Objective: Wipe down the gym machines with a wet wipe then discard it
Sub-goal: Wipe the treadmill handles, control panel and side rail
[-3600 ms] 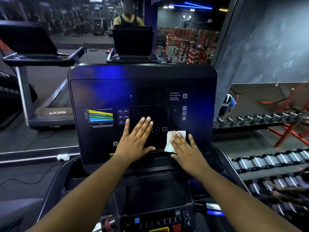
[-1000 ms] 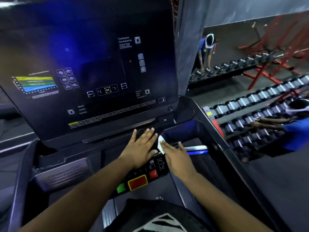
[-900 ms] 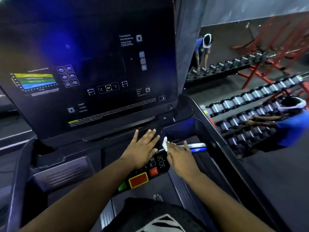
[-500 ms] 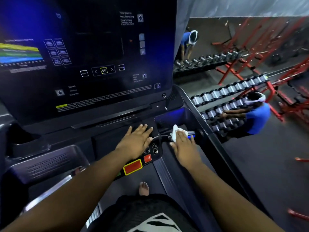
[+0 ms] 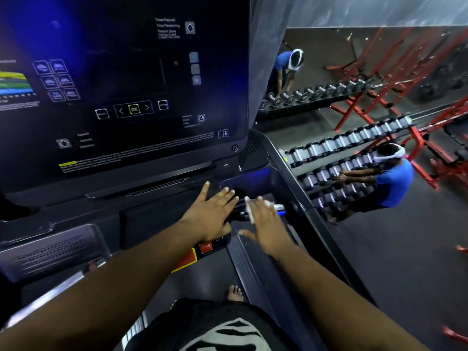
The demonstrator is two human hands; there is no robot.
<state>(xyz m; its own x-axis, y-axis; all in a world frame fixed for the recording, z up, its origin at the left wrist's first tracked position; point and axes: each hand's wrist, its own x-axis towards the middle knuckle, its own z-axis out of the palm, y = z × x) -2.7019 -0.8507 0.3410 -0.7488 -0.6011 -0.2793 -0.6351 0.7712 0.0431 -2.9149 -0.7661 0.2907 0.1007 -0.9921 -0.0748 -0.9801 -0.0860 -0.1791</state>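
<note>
White and crumpled, the wet wipe (image 5: 249, 211) lies under the fingers of the right hand (image 5: 268, 228), on the short handlebar (image 5: 277, 206) that juts toward the treadmill's right rail; half a second ago the same hand lay curled over the bar with the wipe bunched on top, and now the fingers are straighter and spread, the thumb out toward the left, the wipe showing as a thin strip at the index side; motion blur softens the fingertips, so whether they press or pinch the wipe I cannot tell for certain; the left hand (image 5: 215, 211) stays flat, fingers spread, on the dark ledge below the console (image 5: 126, 84), much as before, covering part of the control strip with the red button (image 5: 205, 247); since 3.6 seconds ago both hands have come down off the screen face.

Readable on the console: "OK" in a yellow box between two arrow keys; "Time Elapsed" heads a blurred list at the top right; other captions are too small to read.

To the right, racks of dumbbells (image 5: 349, 140) on red frames; a person in a blue shirt (image 5: 392, 183) reaches into the lower rack.
</note>
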